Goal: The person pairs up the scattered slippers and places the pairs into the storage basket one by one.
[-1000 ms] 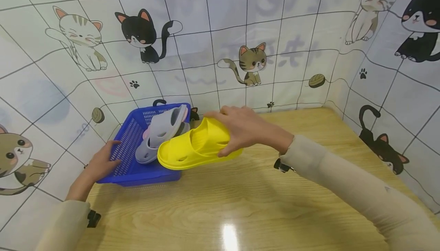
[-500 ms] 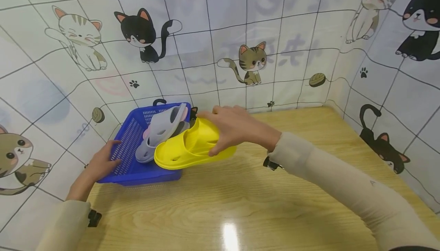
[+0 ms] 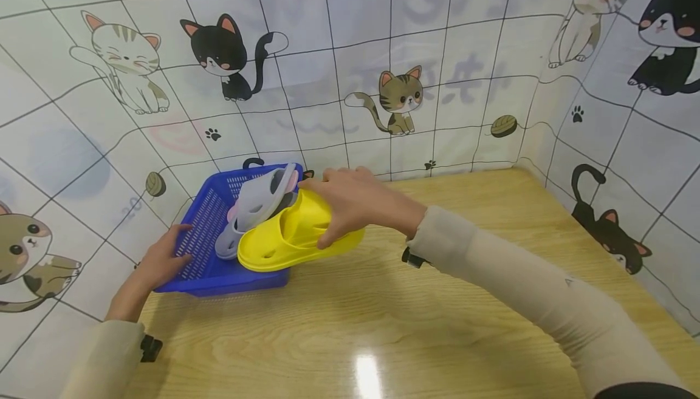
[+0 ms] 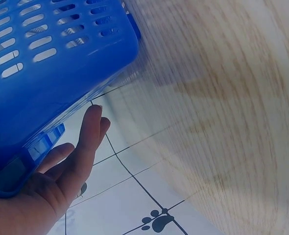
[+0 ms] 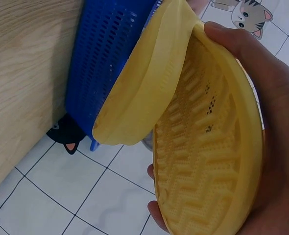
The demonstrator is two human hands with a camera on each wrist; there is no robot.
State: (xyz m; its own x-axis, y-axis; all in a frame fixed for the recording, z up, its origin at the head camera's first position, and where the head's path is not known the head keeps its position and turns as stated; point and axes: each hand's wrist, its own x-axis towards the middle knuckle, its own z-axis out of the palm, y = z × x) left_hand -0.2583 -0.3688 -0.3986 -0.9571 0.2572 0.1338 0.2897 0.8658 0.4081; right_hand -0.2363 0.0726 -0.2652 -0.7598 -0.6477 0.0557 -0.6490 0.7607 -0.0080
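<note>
My right hand grips a yellow slipper at its heel end, thumb on the near side, toe pointing left. In the head view its toe overlaps the blue basket's front right side. The right wrist view shows its ridged, zigzag-patterned surface, with a smooth yellow part leaning off to the left; I cannot tell whether that is a second slipper. My left hand holds the left rim of the blue basket. Inside the basket, light grey slippers lie piled, with pink bits beside them.
The basket stands on a wood-grain table at the back left, close to the wall. A cat-print tiled covering lines the walls behind and on both sides.
My right hand has moved left with the yellow slipper, bringing its toe further over the basket's right side. The left hand and the basket have stayed in place.
</note>
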